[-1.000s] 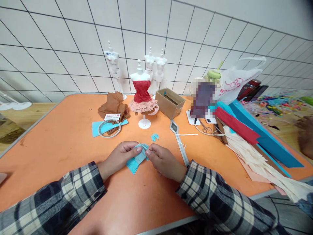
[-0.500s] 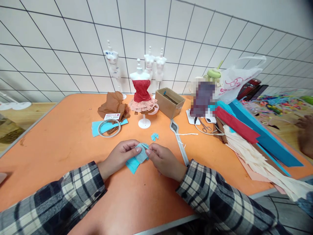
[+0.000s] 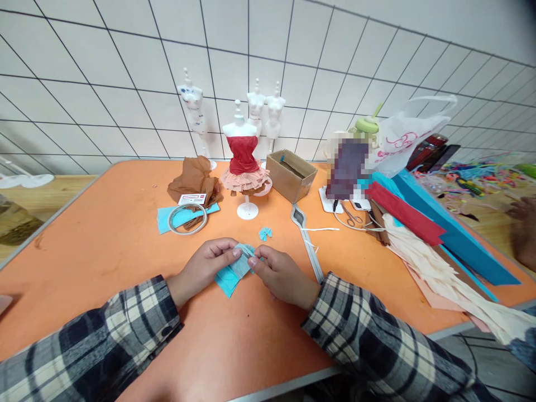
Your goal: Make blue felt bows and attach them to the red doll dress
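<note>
Orange tabletop (image 3: 100, 245) fills my view. Nearest me, my left hand (image 3: 204, 269) and right hand (image 3: 281, 276) each pinch the blue paper piece (image 3: 229, 276) between thumb and fingertips, and it spans the gap between the two hands. Beyond it lies a small blue bow (image 3: 264, 233), then a dressed mannequin (image 3: 244, 162) near the tiled wall (image 3: 125, 67).

Blue crepe paper strip (image 3: 233, 273): matt, crinkled. Desk (image 3: 104, 245): matt orange, smooth. Mannequin stand (image 3: 247, 211): glossy white plastic. Box (image 3: 291, 176): plain cardboard. Wall (image 3: 125, 72): glossy white tile.
</note>
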`<state>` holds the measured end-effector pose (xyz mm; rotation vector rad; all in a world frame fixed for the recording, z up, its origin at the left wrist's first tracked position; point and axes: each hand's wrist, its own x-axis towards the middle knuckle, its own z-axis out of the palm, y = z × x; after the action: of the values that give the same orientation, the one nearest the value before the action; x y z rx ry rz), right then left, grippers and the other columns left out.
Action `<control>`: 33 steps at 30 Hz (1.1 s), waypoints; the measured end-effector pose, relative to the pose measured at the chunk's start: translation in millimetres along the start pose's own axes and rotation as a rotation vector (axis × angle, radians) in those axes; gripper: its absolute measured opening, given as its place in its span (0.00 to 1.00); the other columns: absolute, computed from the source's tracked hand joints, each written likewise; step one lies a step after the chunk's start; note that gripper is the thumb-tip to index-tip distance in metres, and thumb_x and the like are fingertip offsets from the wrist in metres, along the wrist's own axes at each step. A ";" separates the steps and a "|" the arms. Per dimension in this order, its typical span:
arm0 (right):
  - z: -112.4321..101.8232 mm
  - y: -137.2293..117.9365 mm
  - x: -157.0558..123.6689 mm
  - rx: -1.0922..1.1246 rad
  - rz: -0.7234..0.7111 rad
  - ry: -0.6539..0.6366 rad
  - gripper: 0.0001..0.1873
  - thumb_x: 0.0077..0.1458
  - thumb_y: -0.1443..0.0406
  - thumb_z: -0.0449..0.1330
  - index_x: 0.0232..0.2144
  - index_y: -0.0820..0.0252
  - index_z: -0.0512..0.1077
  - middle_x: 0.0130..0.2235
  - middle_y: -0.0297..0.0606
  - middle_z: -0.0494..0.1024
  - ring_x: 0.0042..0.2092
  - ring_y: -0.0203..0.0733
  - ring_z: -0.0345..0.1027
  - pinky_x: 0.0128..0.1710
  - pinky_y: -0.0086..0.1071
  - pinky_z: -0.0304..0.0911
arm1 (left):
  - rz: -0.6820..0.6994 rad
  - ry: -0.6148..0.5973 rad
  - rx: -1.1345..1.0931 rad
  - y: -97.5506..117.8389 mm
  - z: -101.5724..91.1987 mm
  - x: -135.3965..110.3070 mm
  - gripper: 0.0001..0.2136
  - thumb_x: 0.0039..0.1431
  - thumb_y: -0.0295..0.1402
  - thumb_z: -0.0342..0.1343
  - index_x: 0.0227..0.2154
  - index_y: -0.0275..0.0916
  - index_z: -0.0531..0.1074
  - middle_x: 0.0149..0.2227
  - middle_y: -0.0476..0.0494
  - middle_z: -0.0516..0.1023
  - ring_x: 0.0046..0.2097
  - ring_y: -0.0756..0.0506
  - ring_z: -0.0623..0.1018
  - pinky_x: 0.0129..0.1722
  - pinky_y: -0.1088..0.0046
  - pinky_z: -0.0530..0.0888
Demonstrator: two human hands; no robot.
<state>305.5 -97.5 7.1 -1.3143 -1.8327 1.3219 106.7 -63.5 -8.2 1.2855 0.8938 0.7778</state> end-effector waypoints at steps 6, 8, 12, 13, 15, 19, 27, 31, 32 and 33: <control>-0.1 -1.9 0.0 0.001 0.012 -0.002 0.12 0.63 0.56 0.51 0.31 0.57 0.63 0.21 0.25 0.61 0.24 0.32 0.56 0.24 0.26 0.49 | 0.005 -0.024 0.060 3.1 0.9 -0.9 0.14 0.55 0.43 0.61 0.28 0.34 0.75 0.25 0.49 0.75 0.27 0.50 0.72 0.27 0.78 0.69; 0.0 -1.9 -0.1 0.002 0.011 -0.001 0.12 0.63 0.56 0.51 0.31 0.57 0.63 0.21 0.25 0.61 0.24 0.32 0.56 0.25 0.26 0.49 | 0.018 -0.038 0.078 4.2 1.3 -1.1 0.14 0.55 0.43 0.61 0.28 0.34 0.76 0.26 0.48 0.76 0.27 0.50 0.72 0.27 0.77 0.69; 0.2 -1.1 -0.2 0.015 0.007 -0.006 0.12 0.63 0.56 0.51 0.31 0.57 0.63 0.21 0.25 0.61 0.24 0.32 0.56 0.25 0.26 0.49 | 0.023 -0.077 0.094 5.6 1.6 -0.7 0.15 0.55 0.44 0.61 0.29 0.34 0.77 0.29 0.45 0.78 0.30 0.48 0.74 0.30 0.75 0.71; 0.2 -1.0 -0.2 0.015 0.005 -0.007 0.12 0.63 0.56 0.51 0.31 0.57 0.63 0.21 0.25 0.61 0.24 0.31 0.56 0.25 0.26 0.49 | 0.025 -0.080 0.096 5.7 1.6 -0.5 0.15 0.55 0.44 0.61 0.29 0.34 0.77 0.29 0.45 0.78 0.30 0.48 0.74 0.30 0.76 0.71; 0.1 -1.2 -0.2 0.015 0.001 -0.006 0.12 0.64 0.57 0.51 0.31 0.57 0.63 0.21 0.25 0.61 0.23 0.31 0.56 0.25 0.26 0.49 | 0.032 -0.084 0.101 5.8 1.5 -0.3 0.15 0.55 0.44 0.61 0.29 0.34 0.77 0.27 0.46 0.78 0.29 0.49 0.73 0.29 0.77 0.71; -0.2 -1.3 0.0 0.017 -0.005 -0.008 0.12 0.64 0.57 0.50 0.30 0.57 0.62 0.21 0.25 0.61 0.23 0.31 0.56 0.25 0.26 0.48 | 0.038 -0.095 0.106 5.4 1.0 -0.1 0.14 0.55 0.43 0.61 0.28 0.34 0.77 0.25 0.48 0.76 0.27 0.50 0.71 0.27 0.78 0.69; 1.4 -0.8 -0.2 0.002 -0.047 0.014 0.13 0.64 0.58 0.49 0.29 0.57 0.61 0.22 0.26 0.61 0.25 0.32 0.57 0.26 0.27 0.50 | 0.035 -0.111 0.124 4.3 0.7 -0.4 0.16 0.56 0.44 0.60 0.28 0.34 0.76 0.26 0.47 0.76 0.28 0.50 0.72 0.28 0.77 0.69; -1.8 0.9 1.2 -0.062 -0.072 0.031 0.13 0.65 0.57 0.48 0.30 0.57 0.63 0.23 0.27 0.63 0.27 0.33 0.59 0.27 0.26 0.50 | 0.049 -0.067 0.171 3.4 2.0 -1.8 0.17 0.56 0.47 0.59 0.29 0.34 0.75 0.26 0.47 0.75 0.27 0.50 0.71 0.26 0.77 0.68; -4.7 2.2 2.3 -0.110 -0.080 0.041 0.14 0.64 0.56 0.49 0.31 0.57 0.63 0.24 0.28 0.64 0.28 0.33 0.60 0.27 0.26 0.50 | 0.069 -0.016 0.202 4.0 0.8 -2.1 0.18 0.57 0.47 0.58 0.29 0.34 0.75 0.25 0.47 0.75 0.26 0.50 0.70 0.26 0.76 0.68; -8.7 3.8 3.7 -0.178 -0.085 0.061 0.14 0.64 0.56 0.49 0.32 0.57 0.64 0.25 0.28 0.66 0.28 0.34 0.61 0.27 0.26 0.49 | 0.105 0.060 0.250 5.0 -1.8 -1.9 0.18 0.57 0.48 0.57 0.29 0.35 0.75 0.26 0.47 0.75 0.26 0.49 0.70 0.25 0.76 0.67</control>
<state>312.8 -90.4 6.5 -1.3342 -1.9784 1.0837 104.3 -63.8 -3.1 1.5446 1.0014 0.8084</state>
